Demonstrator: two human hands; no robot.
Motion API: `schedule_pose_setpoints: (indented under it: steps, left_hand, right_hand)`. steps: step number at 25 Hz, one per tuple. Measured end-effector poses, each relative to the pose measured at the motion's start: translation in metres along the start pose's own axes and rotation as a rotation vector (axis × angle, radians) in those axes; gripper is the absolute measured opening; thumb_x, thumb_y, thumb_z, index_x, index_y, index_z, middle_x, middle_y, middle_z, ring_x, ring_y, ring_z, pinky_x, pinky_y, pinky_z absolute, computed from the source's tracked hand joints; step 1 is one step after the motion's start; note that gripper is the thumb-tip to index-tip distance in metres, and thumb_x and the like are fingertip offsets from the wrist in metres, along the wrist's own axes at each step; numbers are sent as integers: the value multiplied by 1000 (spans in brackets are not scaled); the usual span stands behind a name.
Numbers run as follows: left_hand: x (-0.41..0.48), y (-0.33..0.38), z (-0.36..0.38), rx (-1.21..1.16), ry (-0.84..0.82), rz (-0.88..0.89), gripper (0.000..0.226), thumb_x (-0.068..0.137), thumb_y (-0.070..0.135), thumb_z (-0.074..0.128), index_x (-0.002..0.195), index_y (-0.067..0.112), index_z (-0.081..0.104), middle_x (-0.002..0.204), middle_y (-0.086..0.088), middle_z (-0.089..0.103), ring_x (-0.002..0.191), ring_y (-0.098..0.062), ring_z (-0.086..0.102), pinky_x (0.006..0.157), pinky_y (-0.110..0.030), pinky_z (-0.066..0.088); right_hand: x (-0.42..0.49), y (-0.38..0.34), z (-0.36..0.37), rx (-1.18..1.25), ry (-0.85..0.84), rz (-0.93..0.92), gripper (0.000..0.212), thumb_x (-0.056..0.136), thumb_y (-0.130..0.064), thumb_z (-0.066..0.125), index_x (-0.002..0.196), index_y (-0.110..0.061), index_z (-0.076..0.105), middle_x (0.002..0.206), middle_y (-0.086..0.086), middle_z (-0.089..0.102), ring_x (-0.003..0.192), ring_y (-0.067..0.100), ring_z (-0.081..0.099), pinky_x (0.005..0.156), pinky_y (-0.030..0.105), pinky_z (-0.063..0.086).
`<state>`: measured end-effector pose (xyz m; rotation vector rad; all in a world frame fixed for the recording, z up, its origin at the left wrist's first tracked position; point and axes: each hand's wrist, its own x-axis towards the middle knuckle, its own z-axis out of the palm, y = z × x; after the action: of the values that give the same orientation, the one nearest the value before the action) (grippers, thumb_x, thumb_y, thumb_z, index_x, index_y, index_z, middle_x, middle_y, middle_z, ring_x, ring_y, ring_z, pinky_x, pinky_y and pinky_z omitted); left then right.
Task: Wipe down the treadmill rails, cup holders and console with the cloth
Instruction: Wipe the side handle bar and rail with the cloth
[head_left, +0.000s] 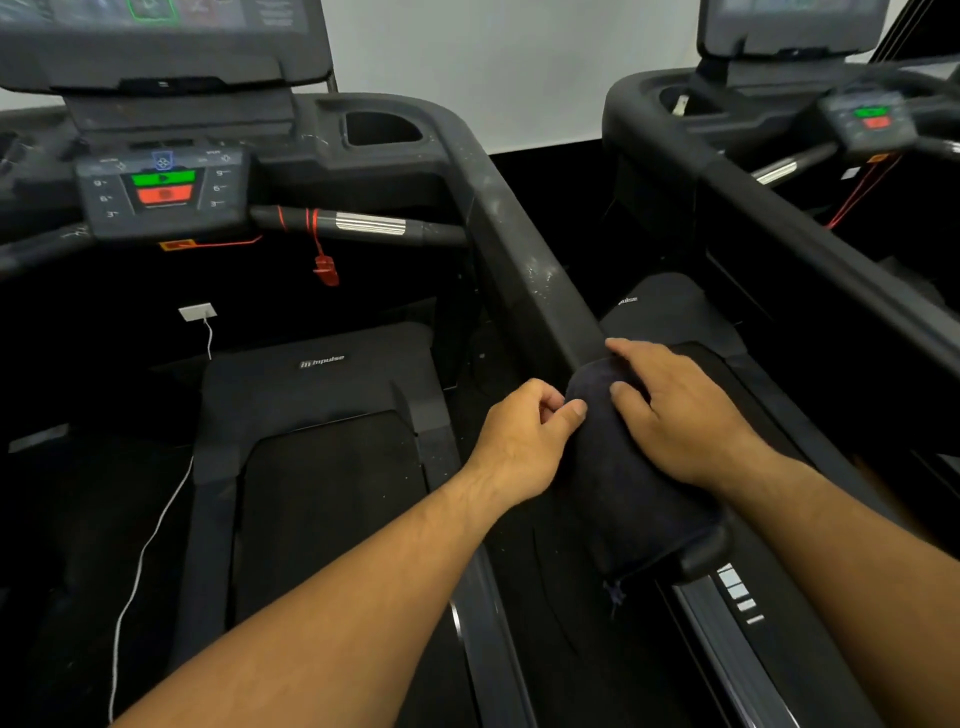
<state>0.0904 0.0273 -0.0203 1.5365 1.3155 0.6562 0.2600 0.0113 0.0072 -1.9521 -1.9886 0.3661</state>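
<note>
Two buttons (163, 186), green over red, show on the console (161, 208) at far left. To its right sits a cup holder (382, 127), and from there the dusty rail (519, 249) slopes down toward the person. The left hand (519, 441) has curled fingers, its thumb and forefinger seemingly pinching the edge of the dark cloth (618, 467) draped over the rail's near end. The right hand (680, 415) lies on top of the cloth, fingers spread and nearly straight

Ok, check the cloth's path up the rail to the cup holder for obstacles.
Nothing visible. The dark cloth drapes the black side rail, right hand on top, left hand pinching its edge; the rail runs bare up to the cup holder.
</note>
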Motion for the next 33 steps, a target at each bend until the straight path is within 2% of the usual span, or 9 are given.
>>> schedule_pose_setpoints:
  steps: [3, 8, 13, 17, 20, 24, 26, 29, 33]
  left_hand:
    - [1, 1, -4, 60, -28, 30, 25, 97, 39, 54, 83, 18, 54, 74, 5, 53, 62, -7, 48, 54, -20, 36]
    - [-2, 8, -6, 0, -98, -39, 19, 99, 40, 51, 101, 22, 53, 84, 4, 60, 68, -8, 55, 55, -22, 43]
    - [-13, 9, -34, -1, -210, -110, 28, 95, 45, 57, 98, 19, 66, 96, -2, 72, 88, -19, 70, 78, -36, 58]
    - [-29, -4, -77, 62, -261, -184, 25, 94, 40, 60, 95, 18, 71, 91, 0, 76, 73, -11, 69, 58, -23, 52]
    - [-40, -12, -114, -55, -83, -161, 17, 93, 31, 65, 86, 17, 71, 80, 1, 74, 68, -8, 65, 58, -22, 47]
    - [-50, -9, -168, -375, 229, -82, 12, 89, 18, 69, 82, 9, 68, 82, -15, 67, 75, -26, 59, 70, -39, 46]
    - [-51, -4, -195, -487, 376, -31, 16, 89, 14, 68, 73, 11, 66, 73, -12, 66, 67, -24, 59, 64, -33, 45]
    - [-53, 2, -241, -596, 542, -12, 15, 88, 14, 70, 74, 13, 65, 71, -9, 66, 62, -20, 60, 60, -29, 47]
    - [-54, -12, -307, -696, 665, -56, 6, 85, 17, 73, 87, 13, 70, 86, -12, 74, 76, -26, 70, 69, -41, 59]
  right_hand:
    - [6, -3, -2, -33, -7, -4, 45, 93, -30, 45, 138, -24, 44, 126, -2, 46, 117, 17, 42, 96, 34, 38]
    - [13, -12, -13, -133, -36, -67, 12, 88, -30, 48, 99, -28, 53, 89, -12, 56, 91, 15, 48, 74, 33, 40]
    - [19, -23, -28, -176, -100, -163, 4, 93, -31, 51, 94, -33, 48, 94, -10, 53, 90, 16, 54, 75, 30, 41]
    - [23, -36, -39, -292, -87, -167, 21, 95, -44, 46, 105, -29, 56, 101, -7, 51, 94, 21, 56, 80, 37, 48]
    - [27, -59, -53, -382, -89, -186, 33, 90, -59, 43, 86, -28, 54, 88, -8, 53, 84, 19, 57, 73, 38, 48]
    - [31, -114, -60, -205, -108, -164, 40, 85, -65, 52, 73, -26, 55, 73, -8, 58, 69, 14, 56, 60, 33, 44]
    - [37, -151, -56, -92, -70, -189, 43, 83, -63, 57, 69, -22, 59, 68, -5, 61, 67, 15, 59, 59, 32, 44]
    - [49, -198, -55, 117, -183, -217, 35, 80, -52, 70, 73, -18, 66, 66, -2, 67, 64, 14, 64, 57, 28, 47]
    - [67, -228, -47, 415, -374, -192, 16, 81, -25, 76, 84, -11, 69, 75, 7, 73, 69, 20, 70, 59, 28, 53]
